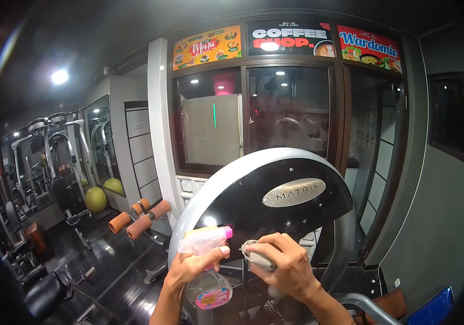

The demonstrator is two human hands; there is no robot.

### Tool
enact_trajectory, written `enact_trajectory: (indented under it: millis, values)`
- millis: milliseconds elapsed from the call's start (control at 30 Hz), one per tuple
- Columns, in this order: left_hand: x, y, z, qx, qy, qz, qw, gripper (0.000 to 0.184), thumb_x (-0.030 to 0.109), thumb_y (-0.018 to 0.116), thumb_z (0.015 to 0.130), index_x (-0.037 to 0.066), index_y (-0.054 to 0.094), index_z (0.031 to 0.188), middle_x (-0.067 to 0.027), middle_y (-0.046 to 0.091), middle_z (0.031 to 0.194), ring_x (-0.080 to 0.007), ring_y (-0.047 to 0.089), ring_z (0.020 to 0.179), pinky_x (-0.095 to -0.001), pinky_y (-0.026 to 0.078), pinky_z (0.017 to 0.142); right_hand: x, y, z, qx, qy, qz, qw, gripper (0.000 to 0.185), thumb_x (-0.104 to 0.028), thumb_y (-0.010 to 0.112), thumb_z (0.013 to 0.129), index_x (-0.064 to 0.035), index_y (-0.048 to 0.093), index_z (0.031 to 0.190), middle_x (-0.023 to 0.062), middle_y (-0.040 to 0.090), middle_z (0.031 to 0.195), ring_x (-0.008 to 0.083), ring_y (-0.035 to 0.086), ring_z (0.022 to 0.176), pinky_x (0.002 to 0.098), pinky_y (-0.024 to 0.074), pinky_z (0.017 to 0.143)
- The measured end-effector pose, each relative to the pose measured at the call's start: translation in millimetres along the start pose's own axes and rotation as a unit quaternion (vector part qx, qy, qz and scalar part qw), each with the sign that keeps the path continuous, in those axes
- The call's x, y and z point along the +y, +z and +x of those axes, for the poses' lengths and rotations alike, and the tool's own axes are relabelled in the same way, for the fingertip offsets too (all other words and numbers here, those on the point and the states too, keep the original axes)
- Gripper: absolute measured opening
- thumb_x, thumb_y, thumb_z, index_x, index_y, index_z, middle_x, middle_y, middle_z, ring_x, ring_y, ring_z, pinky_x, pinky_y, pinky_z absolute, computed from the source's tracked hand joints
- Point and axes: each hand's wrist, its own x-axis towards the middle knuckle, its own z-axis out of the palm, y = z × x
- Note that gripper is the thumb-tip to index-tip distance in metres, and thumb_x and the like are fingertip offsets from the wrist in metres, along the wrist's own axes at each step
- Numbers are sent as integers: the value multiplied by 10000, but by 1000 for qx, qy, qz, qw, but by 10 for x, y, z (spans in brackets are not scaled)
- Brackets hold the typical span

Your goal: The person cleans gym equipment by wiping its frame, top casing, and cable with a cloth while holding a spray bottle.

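My left hand (190, 270) is wrapped round the neck of a clear spray bottle (210, 295) with a white and pink spray head and a pink-and-blue label. Beside it, my right hand (289, 266) grips a bunched greyish cloth (260, 260). Both hands are in front of the lower part of a gym machine's black panel (237, 195), which has a silver curved rim. An oval metal plate (294, 193) reading MATRIX is fixed to that panel. From this angle I cannot tell whether the cloth touches the machine.
Orange foam rollers (144, 216) stand to the left, near a black padded seat (48, 295). Further back are weight machines and a green exercise ball (95, 200). Behind the panel is a dark-framed window (289, 111). A blue pad (432, 309) lies at lower right.
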Motion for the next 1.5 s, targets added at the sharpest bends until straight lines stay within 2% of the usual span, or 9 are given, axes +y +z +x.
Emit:
enact_trajectory:
  millis: [200,400,533,700,933,1067,1200,1267,1500]
  values:
    - [35,12,-29,6,11,-14,1000,216,180,745,877,-26,681,874,-72,661,708,-122,603,520,-257,467,485,267,-175,98,151,114,-81,979,313,-91,816,689,-117,724,987,71,667,964,278,647,829,395,549,749]
    - [40,-6,2,8,-13,-55,998,290,235,645,945,-43,682,874,-97,665,722,-142,609,516,-266,490,491,-10,32,-1,59,8,-29,998,376,-132,842,696,-134,711,1048,66,674,982,266,656,842,391,551,756]
    - [49,-2,-1,18,-23,-57,998,321,258,627,947,-50,682,881,-111,669,733,-149,609,515,-271,496,493,134,-162,251,121,93,-84,985,297,-116,815,726,-113,715,1006,51,668,968,265,654,828,386,552,753]
    - [35,-32,9,26,-21,-72,997,327,265,627,934,-53,676,872,-118,666,721,-153,608,513,-277,500,488,-18,4,351,32,-12,-47,998,338,-146,827,737,-134,706,1052,43,665,986,256,651,861,375,558,787]
    - [3,-144,8,51,-38,-84,994,325,268,600,935,-38,671,849,-124,668,721,-163,600,475,-278,497,476,243,-155,616,81,73,-58,992,283,-142,796,749,-109,727,1022,81,680,985,288,675,888,398,556,817]
    - [-10,-147,38,52,-36,-103,993,325,266,592,939,-36,670,848,-128,673,730,-168,603,479,-275,494,463,4,-35,557,-35,-7,-3,999,255,-165,788,769,-114,722,1010,84,662,946,290,675,883,399,554,810]
    - [46,-89,41,78,-48,-74,993,387,335,587,915,-36,668,839,-147,671,709,-189,595,442,-275,510,446,140,-170,649,8,18,-42,999,231,-159,787,772,-107,727,989,84,659,930,290,679,865,403,552,804]
    - [108,-55,53,86,-66,-69,992,398,342,588,915,-44,676,875,-140,686,759,-191,655,535,-275,516,438,215,-165,764,51,57,-62,995,225,-138,780,777,-96,728,991,88,664,942,296,679,876,406,553,810]
    - [217,-289,223,63,-59,-66,994,385,321,604,934,-55,685,958,-122,703,833,-199,702,664,-279,528,477,-25,-49,729,-66,-43,-66,995,258,-203,787,788,-101,715,1014,78,661,969,279,668,888,396,568,794]
